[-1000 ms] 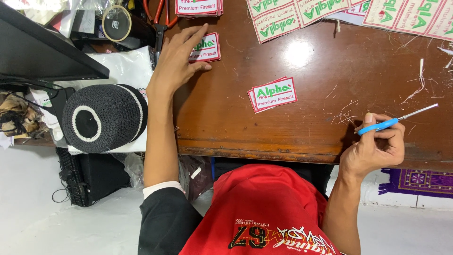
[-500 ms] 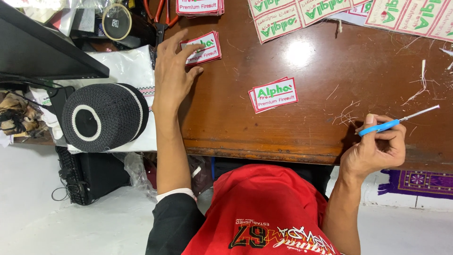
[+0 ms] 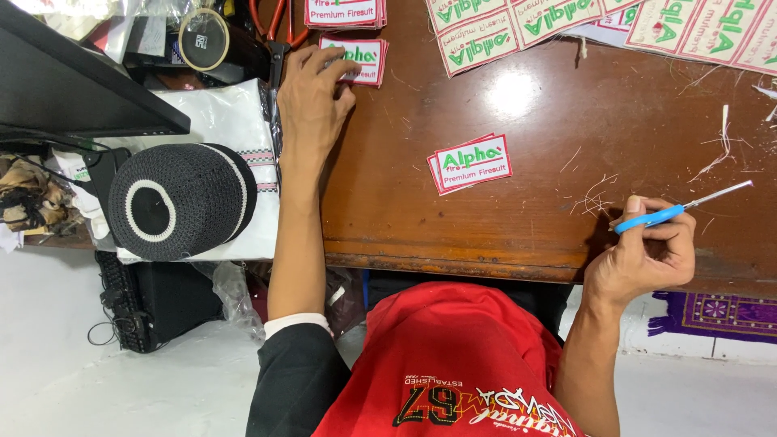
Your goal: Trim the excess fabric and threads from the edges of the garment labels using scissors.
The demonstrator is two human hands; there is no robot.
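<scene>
From where I sit, my left hand (image 3: 312,89) is stretched out to the far left part of the desk (image 3: 566,243), its fingers spread flat and pressing on a white embroidered patch with a red border (image 3: 356,58) that lies just below a small stack of the same patches (image 3: 344,12) at the far edge. I judge this to be the fetching step: the fingers rest on the patch, and I cannot tell that they have pinched it up at all. My right hand (image 3: 647,255) waits at the near edge towards the right corner, its fingers closed round a blue-handled picking tool (image 3: 676,210) whose thin metal tip points away to the right (loose thread ends (image 3: 595,198) lie scattered just beside it). Another pair of patches (image 3: 471,162) sits near the middle of the desk, well apart from both hands. To the left, off the desk's left edge, a black knitted cap (image 3: 182,198) rests on folded white cloth (image 3: 222,121). The next move, as I read it, calls for sliding or lifting the patch under my left fingers towards the near edge, within reach of the tool, without disturbing the stack.
</scene>
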